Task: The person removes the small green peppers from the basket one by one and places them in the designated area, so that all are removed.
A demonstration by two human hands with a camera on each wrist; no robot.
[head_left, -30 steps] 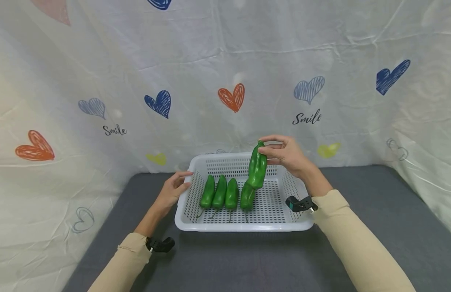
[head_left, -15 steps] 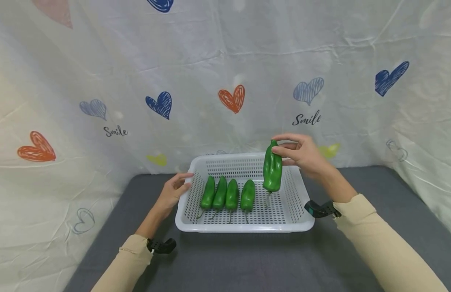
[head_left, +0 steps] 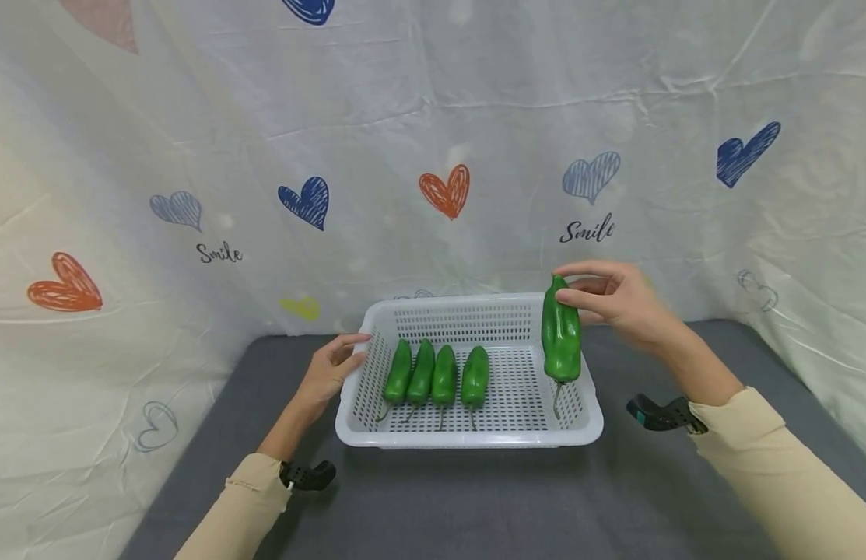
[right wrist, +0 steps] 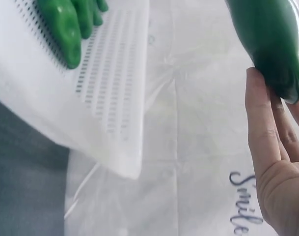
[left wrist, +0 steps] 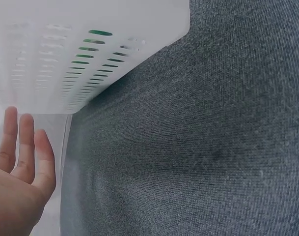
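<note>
My right hand (head_left: 625, 303) pinches a large green pepper (head_left: 562, 338) by its blunt upper end. The pepper hangs upright over the right end of a white plastic basket (head_left: 468, 439), its thin stem pointing down. In the right wrist view, the fingertips touch the end of the pepper (right wrist: 274, 44). My left hand (head_left: 331, 365) rests its fingertips on the basket's left rim; in the left wrist view its fingers (left wrist: 26, 147) are nearly straight beside the perforated wall. Several green peppers (head_left: 443, 377) lie side by side in the left half of the basket, stems toward me.
The basket stands on a table with a dark grey cloth (head_left: 468, 505). A white curtain (head_left: 376, 101) printed with hearts and "Smile" hangs right behind it. Black bands (head_left: 664, 414) are worn on both wrists.
My right hand has carried the pepper rightward, from above the rightmost pepper lying in the basket to the basket's right end. My left hand stays at the left rim.
</note>
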